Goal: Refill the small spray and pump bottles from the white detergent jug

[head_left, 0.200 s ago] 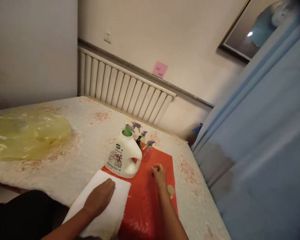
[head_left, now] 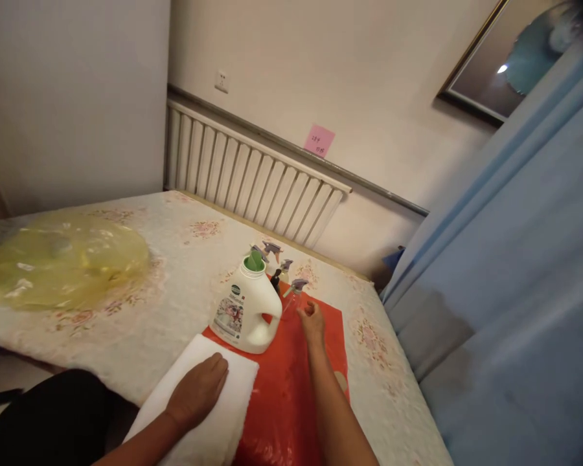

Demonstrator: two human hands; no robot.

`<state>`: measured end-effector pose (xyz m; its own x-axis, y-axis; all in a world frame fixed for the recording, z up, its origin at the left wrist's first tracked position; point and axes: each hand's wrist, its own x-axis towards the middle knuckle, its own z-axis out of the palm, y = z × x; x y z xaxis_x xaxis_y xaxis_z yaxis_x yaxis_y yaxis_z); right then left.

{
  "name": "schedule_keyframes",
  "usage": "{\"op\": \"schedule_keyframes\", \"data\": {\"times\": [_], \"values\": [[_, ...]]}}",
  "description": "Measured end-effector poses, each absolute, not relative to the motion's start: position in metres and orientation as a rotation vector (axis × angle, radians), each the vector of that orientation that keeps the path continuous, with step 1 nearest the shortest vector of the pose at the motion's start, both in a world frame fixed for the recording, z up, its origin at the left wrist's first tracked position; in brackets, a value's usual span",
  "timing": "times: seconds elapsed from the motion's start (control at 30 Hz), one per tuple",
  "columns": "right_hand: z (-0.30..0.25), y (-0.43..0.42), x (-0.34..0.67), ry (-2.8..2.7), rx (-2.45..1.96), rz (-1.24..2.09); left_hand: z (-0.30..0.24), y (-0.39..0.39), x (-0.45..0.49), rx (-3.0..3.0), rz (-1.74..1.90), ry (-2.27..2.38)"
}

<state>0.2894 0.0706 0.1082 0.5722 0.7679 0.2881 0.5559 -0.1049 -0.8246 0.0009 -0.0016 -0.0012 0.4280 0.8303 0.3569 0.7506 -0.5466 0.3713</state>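
Note:
My left hand (head_left: pixel 199 388) lies flat, fingers together, on a folded white towel (head_left: pixel 233 414) at the near edge of a red mat (head_left: pixel 291 395). My right hand (head_left: pixel 313 320) reaches forward over the mat with its fingers curled in. It is just right of a small clear spray bottle (head_left: pixel 294 292), and nothing shows in it. A white detergent jug (head_left: pixel 247 310) with a green cap stands on the mat's far left corner. Behind the jug are two more small spray bottles (head_left: pixel 273 251) and a small dark bottle (head_left: pixel 275 279).
The mat lies on a floral quilted surface (head_left: pixel 175 285). A crumpled yellow plastic bag (head_left: pixel 63 259) sits at the left. A small round pale object (head_left: pixel 341 380) rests on the mat by my right forearm. A radiator (head_left: pixel 257 181) runs behind and a blue curtain (head_left: pixel 515 291) hangs close on the right.
My right hand has moved forward across the mat, up to the clear spray bottle. The left hand stays on the towel. The view has shifted slightly.

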Motion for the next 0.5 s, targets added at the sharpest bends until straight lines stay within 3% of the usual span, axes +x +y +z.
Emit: {"op": "schedule_keyframes", "data": {"times": [0.5], "values": [[0.115,0.135,0.291,-1.278,-2.018,0.386,-0.008,-0.003,0.001,2.534,0.764,1.424]]}}
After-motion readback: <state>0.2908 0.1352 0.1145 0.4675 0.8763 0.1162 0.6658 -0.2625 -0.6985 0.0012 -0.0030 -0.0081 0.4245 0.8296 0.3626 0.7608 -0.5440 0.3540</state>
